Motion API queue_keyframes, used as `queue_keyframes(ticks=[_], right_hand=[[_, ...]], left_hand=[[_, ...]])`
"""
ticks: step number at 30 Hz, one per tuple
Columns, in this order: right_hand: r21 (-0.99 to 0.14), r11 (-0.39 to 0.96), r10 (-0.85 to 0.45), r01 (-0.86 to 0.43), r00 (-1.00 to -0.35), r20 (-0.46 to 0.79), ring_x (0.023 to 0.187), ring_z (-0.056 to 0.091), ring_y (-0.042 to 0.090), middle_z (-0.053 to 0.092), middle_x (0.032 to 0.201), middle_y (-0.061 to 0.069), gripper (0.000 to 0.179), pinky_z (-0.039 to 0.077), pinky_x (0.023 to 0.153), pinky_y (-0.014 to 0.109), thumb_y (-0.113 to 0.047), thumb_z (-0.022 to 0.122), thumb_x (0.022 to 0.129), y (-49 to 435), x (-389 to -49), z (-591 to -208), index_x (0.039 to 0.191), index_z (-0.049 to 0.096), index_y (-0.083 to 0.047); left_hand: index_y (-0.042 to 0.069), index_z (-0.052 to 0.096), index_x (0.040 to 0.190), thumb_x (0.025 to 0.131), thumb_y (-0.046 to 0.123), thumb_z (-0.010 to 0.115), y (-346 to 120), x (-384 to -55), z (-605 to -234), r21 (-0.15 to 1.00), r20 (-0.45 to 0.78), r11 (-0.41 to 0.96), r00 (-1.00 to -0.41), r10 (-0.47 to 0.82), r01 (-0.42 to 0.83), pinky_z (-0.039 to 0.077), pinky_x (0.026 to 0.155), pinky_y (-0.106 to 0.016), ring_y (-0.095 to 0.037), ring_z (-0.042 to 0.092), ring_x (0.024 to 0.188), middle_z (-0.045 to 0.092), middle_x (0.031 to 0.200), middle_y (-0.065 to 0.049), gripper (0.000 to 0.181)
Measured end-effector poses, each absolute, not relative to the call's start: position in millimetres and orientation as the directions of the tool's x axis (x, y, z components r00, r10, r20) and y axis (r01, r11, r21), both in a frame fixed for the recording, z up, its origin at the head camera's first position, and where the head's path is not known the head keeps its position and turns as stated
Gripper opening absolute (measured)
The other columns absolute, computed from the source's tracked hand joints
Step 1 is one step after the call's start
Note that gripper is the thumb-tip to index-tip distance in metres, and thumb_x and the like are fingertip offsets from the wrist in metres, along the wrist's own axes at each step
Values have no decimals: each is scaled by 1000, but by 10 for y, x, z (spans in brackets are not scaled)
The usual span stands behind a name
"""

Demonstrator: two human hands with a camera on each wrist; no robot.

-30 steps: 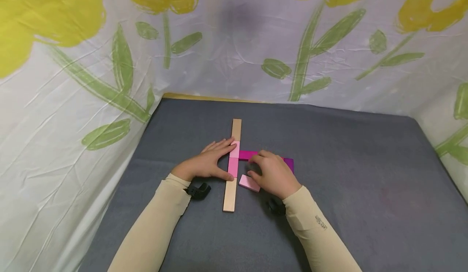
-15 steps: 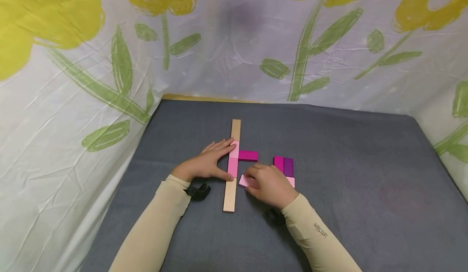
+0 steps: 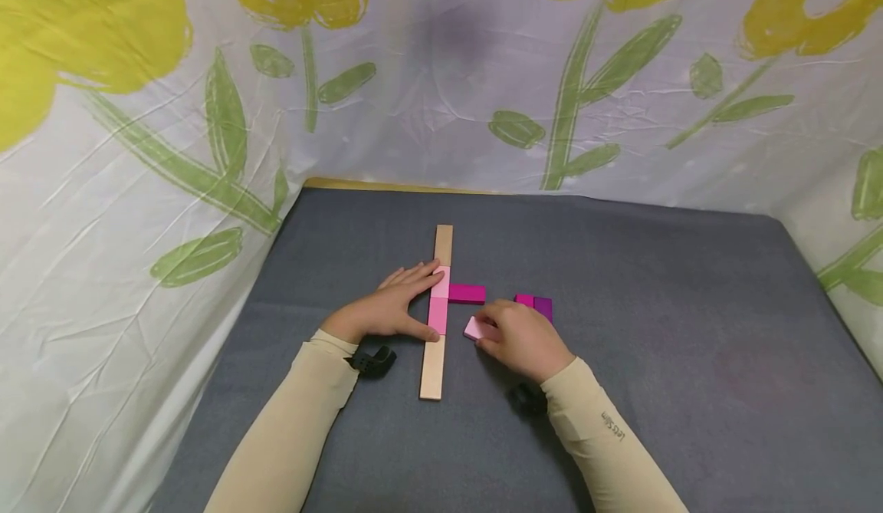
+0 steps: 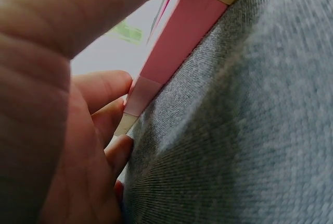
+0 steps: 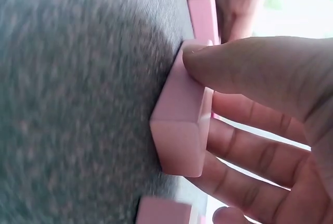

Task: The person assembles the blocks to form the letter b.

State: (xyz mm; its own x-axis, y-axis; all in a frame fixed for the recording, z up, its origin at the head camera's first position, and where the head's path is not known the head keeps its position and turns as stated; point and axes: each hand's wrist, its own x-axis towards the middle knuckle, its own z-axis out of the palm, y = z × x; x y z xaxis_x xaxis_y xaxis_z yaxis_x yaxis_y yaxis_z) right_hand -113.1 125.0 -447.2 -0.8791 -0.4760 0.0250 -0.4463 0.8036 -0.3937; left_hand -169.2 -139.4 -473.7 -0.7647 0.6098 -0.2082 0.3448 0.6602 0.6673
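- My right hand (image 3: 527,338) grasps the pale pink block (image 5: 179,86), thumb on the side nearer me and fingers along the opposite side.
- That block points away from my right palm toward the row under my left hand, a gap between them; whether it touches the grey cloth (image 3: 655,329) I cannot tell.
- My left hand (image 3: 382,312) is spread and grasps nothing: the thumb touches the row where the pink block (image 3: 438,317) meets the near plain block (image 3: 432,367), and the fingertips rest at the light pink block (image 3: 444,281).
- Past those fingertips lies the far plain block (image 3: 444,244).
- Just beyond my right fingertips, the magenta block (image 3: 467,294) sticks out sideways, its end against the row.
- Behind my right knuckles sits the purple block (image 3: 543,308).
- I judge my piece light, stiff and hard to break, its smooth faces a little slippery; a gentle pinch across the long sides, near the middle, should suffice, with fingertips kept off the leading end.
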Motion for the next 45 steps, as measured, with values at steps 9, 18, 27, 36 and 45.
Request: queue_keyframes(ticks=[9,18,27,36,45], right_hand=[[-379,835,-426,-399,-905,14,84,65,17,75,104,5,31,60,77,40,-22,86,87,1345,-1184,-4460,113,78,-8],[-402,843,-384,-358,-923,19,73,56,13,70,91,1,29,51,65,32,-21,86,86,1443,-1228,-4460,110,78,-8],[-414,852,-350,-320,-937,3,74,56,15,68,88,0,29,49,65,32,-22,85,88,1500,-1268,-4461,111,77,-7],[-386,874,-317,-295,-948,9,77,58,17,71,96,6,34,52,67,35,-25,84,90,1493,-1310,-4493,117,76,-5],[-390,877,-300,-283,-954,17,79,59,18,70,97,6,35,53,67,36,-26,83,91,1493,-1334,-4515,118,75,-5]], left_hand=[[18,25,169,81,54,85,-1405,-1694,-4757,668,-200,657,-765,612,350,-3,131,-52,-29,5,164,9,178,2,112],[18,24,169,81,52,85,-1401,-1694,-4740,673,-205,654,-763,613,345,-4,131,-51,-26,4,164,7,178,4,112],[18,24,169,82,52,84,-1406,-1696,-4750,670,-211,657,-761,613,344,-4,131,-51,-28,3,164,7,178,3,111],[18,24,169,82,52,84,-1409,-1697,-4754,679,-209,650,-759,617,341,-4,131,-51,-28,3,164,7,178,3,111],[19,24,169,82,53,84,-1405,-1711,-4744,677,-215,653,-758,616,339,-5,131,-51,-27,3,164,7,178,3,112]])
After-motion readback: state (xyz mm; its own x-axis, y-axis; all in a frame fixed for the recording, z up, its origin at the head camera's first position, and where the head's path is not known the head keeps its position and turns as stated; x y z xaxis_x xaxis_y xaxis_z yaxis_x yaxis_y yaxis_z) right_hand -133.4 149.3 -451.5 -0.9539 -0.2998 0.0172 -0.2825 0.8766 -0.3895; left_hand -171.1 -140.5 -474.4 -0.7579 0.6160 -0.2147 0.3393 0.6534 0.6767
